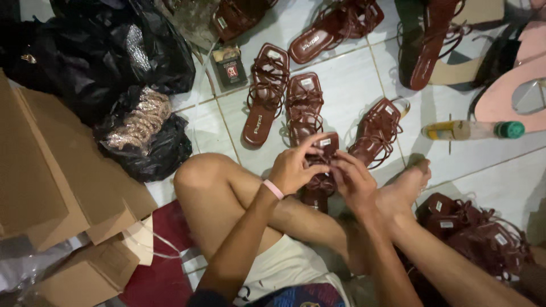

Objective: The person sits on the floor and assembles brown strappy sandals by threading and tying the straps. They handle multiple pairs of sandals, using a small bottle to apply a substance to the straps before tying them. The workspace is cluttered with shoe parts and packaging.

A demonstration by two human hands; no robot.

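I sit on a tiled floor with my legs folded. Both hands hold a dark red strappy sandal [322,181] above my shin. My left hand [293,167], with a pink band at the wrist, grips its top near the heel label. My right hand [354,181] pinches the straps on its right side. Several matching sandals [303,105] lie flat on the tiles just beyond my hands.
A heap of the same sandals [476,233] sits by my right foot. A bottle with a green cap [472,130] lies to the right. Black plastic bags [108,54] and brown cardboard boxes [51,182] crowd the left. A small dark box [230,66] lies beyond.
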